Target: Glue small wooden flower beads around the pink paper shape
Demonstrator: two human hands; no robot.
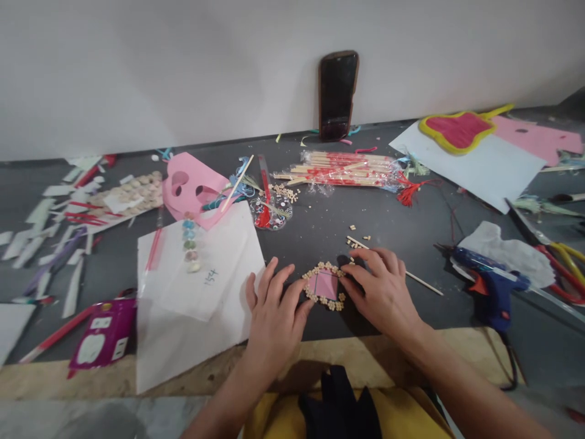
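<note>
A small pink craft piece lies on the dark table in front of me, its edge ringed with beige flower-shaped beads and dark lines across its middle. My left hand has thumb and index finger on the piece's left edge, the other fingers spread over the table. At the right edge, my right hand closes thumb and index finger on the beaded rim; whether a loose bead is between them is hidden. A thin wooden stick runs beneath the right hand. Several loose beige pieces lie just beyond it.
Right: a blue glue gun and scissors. Behind: wrapped wooden sticks, a bead tray and a phone against the wall. Left: white paper, a pink mask, a purple packet and scattered strips.
</note>
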